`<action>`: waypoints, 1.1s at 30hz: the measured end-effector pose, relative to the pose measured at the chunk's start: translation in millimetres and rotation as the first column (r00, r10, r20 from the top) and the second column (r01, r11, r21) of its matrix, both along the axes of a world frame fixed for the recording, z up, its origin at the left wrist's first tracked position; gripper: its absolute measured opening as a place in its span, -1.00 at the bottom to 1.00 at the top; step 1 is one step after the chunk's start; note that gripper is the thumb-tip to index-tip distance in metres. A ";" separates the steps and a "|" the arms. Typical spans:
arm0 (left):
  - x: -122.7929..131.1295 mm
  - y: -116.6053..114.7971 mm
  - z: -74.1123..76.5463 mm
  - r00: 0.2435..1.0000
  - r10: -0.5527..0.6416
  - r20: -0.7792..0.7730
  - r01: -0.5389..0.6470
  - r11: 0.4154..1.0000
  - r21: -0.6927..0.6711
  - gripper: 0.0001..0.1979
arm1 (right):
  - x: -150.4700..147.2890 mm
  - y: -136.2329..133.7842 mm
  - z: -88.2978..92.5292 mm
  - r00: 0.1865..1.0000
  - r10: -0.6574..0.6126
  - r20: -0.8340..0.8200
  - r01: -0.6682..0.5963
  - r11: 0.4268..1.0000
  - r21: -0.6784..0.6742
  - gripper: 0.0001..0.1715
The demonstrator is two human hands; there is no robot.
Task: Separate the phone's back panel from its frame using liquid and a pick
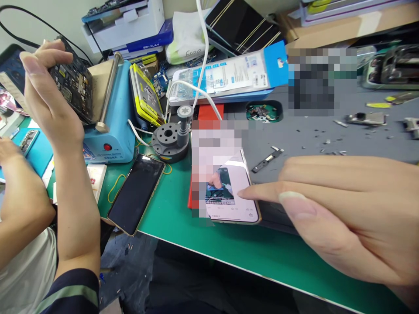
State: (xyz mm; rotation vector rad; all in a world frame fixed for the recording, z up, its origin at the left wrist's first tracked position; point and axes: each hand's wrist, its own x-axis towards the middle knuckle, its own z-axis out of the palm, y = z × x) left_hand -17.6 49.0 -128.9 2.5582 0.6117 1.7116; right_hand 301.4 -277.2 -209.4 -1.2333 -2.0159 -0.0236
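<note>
One left hand (54, 93), raised over the left side of the worktop (178, 218); fingers bent beside an opened phone (73, 80), grip cannot be told. Opened phone: near a blue machine (122, 115); circuitry bared, opening apparently done, closing undone. One dark-screened phone (136, 194), front edge, left. One lit phone (231, 189), front edge, middle; screen on. One slim part (264, 163), loose, unfitted. One right hand (343, 218), index fingertip seemingly touching lit screen, thumb loose, nothing held.
</note>
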 end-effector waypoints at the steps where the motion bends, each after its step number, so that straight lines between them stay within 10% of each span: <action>1: 1.1 -1.8 0.0 1.000 -0.001 0.005 0.001 1.000 -0.001 -0.16 | 0.2 -0.1 -0.1 1.000 0.000 0.002 0.000 1.000 0.000 -0.60; 33: 0.8 -3.0 -0.1 0.999 -0.032 0.009 0.032 0.999 -0.017 -0.19 | -1.6 1.1 1.8 1.000 0.003 -0.001 -0.003 0.999 -0.040 -0.50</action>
